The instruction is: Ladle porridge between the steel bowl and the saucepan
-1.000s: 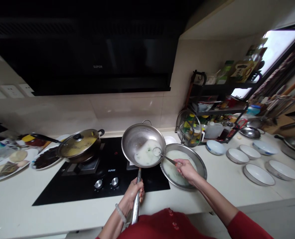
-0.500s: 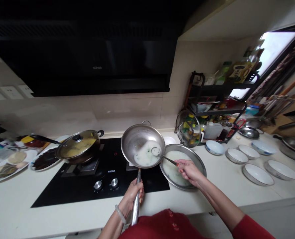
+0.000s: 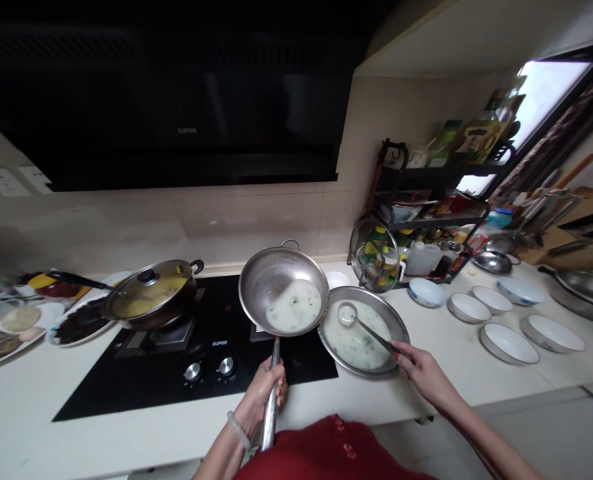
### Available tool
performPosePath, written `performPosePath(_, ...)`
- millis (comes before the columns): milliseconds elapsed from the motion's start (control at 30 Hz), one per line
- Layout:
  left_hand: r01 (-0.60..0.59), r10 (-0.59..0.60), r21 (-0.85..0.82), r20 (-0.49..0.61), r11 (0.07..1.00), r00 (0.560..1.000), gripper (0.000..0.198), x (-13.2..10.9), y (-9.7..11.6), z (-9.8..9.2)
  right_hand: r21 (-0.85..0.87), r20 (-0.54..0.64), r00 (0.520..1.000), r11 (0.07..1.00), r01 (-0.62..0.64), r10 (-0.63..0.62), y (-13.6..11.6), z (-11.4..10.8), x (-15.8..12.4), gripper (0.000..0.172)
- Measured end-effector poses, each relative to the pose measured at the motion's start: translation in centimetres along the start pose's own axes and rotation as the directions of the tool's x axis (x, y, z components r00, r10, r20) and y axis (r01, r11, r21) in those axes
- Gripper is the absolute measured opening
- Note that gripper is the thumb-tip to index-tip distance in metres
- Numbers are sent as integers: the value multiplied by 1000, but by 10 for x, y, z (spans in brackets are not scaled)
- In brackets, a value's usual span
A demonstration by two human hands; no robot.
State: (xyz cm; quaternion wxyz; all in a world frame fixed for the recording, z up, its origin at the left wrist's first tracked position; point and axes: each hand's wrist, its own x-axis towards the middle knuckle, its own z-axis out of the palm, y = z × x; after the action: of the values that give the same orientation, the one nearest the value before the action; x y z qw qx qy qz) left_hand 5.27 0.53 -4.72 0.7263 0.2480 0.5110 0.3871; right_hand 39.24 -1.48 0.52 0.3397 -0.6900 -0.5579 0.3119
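Observation:
My left hand [image 3: 268, 385] is wrapped round the long metal handle of a wok [image 3: 259, 287], which is tilted over the right side of the stove. White soup with green bits [image 3: 296, 307] has pooled in the wok's lower right part. In my right hand [image 3: 419, 370] is the handle of a ladle [image 3: 347, 313], its bowl above a wide steel basin [image 3: 404, 333]. The basin also holds white, green-flecked soup [image 3: 364, 347], and its left rim is close beside the wok; I cannot tell if they touch.
A lidded pan [image 3: 151, 293] stands on the left burner of the black hob [image 3: 206, 387]. Plates of food [image 3: 84, 320] lie further left. Several bowls [image 3: 509, 343] sit on the right counter. A glass lid [image 3: 375, 257] leans on the condiment rack [image 3: 436, 223].
The ladle has moved right, out of the wok and over the basin, with my right hand. My left hand still grips the wok handle. The whole view has shifted slightly.

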Motion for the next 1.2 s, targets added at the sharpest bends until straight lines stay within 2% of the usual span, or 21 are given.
performPosePath(33, -1, 1, 2, 1, 1000, 1000, 30, 0, 0, -1, -118, -28, 995, 989, 87, -91, 12, 2, -4, 41)
performPosePath(100, -2, 2, 9, 1, 1000, 1000, 29, 0, -1, -2, -357, -42, 964, 905, 233, -264, 32, 5, -12, 40)
performPosePath(167, -3, 3, 12, -1, 1000, 1000, 28, 0, -1, -2, -577, -7, 908, 743, 339, -419, 48, 7, -21, 44)
performPosePath(233, -2, 2, 12, -1, 1000, 1000, 28, 0, -1, -2, -739, 50, 834, 541, 402, -550, 57, 7, -29, 58)
performPosePath(333, -5, 5, 9, -1, 1000, 1000, 29, 0, 1, -1, -854, 107, 733, 315, 413, -671, 59, 5, -37, 73)
performPosePath(400, -6, 6, 6, -5, 1000, 1000, 30, -1, 1, 0, -881, 125, 701, 247, 404, -702, 55, 4, -39, 79)
performPosePath(500, 2, -2, 5, -5, 1000, 1000, 31, -2, 3, 1, -894, 134, 682, 209, 397, -719, 47, 5, -40, 83)
performPosePath(767, 6, -6, -9, -3, 1000, 1000, 34, -4, 7, 3, -873, 71, 641, 264, 411, -764, 36, 9, -35, 84)
performPosePath(833, 8, -8, -10, 0, 1000, 1000, 35, -4, 6, 3, -845, 49, 625, 301, 442, -779, 31, 14, -30, 81)
performPosePath(900, 6, -6, -9, 5, 1000, 1000, 36, -3, 5, 3, -808, 49, 633, 342, 480, -773, 22, 22, -23, 74)
performPosePath(967, -1, 1, -9, 8, 1000, 1000, 35, -3, 4, 2, -766, 80, 679, 391, 510, -730, 8, 34, -14, 65)
performPosePath(1033, -2, 2, -8, 3, 1000, 1000, 34, -2, 3, 1, -712, 118, 752, 473, 519, -649, -8, 48, -3, 59)
performPosePath(1100, 0, 0, 0, 2, 1000, 1000, 33, -2, 2, 0, -626, 135, 833, 605, 491, -536, -25, 62, 9, 54)
performPosePath(1200, -1, 1, 13, 6, 1000, 1000, 31, -1, 1, -1, -474, 141, 934, 805, 356, -330, -48, 79, 27, 45)
